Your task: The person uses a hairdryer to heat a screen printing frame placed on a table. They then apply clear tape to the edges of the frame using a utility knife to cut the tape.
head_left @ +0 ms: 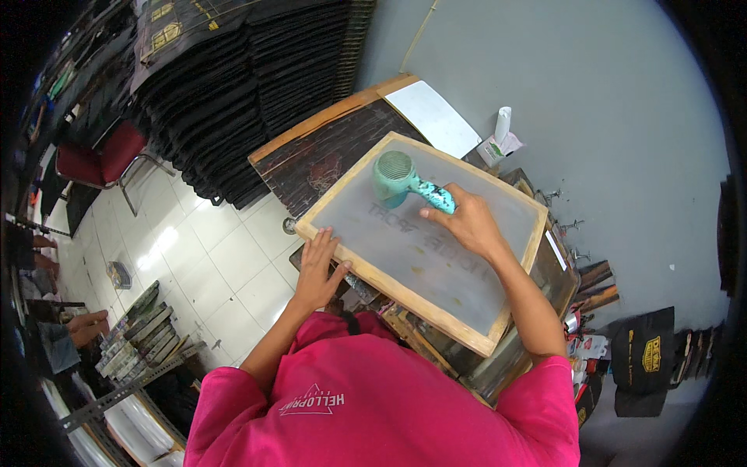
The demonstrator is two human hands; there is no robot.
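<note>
Hair dryer (393, 177), turquoise with a ribbed round end, is held over the far-left part of a wood-framed screen (443, 272), just inside the frame's left short edge; whether it touches the mesh, I cannot tell. The right hand (471, 222) has its grip clamped on the dryer's speckled handle, and its forearm crosses the frame's right short edge. At the frame's left corner the left hand (315, 272) rests on the near long edge, its grip apart, fingers laid on the wood and thumb spread along the same rail. Mesh with faint dark markings runs between dryer and near edge and on toward the near corner, giving open room on that side. Past the left short edge shows a dark worktop (334, 148) with a timber rim; what bears the screen is mostly hidden. A white board (434, 117) lies at the worktop's far corner, near the frame's far corner and the grey wall (591, 101). Metal clamps (572, 226) stand beyond the frame's right corner, close to the wall. Tiled floor (226, 257) opens out beside the left corner.
</note>
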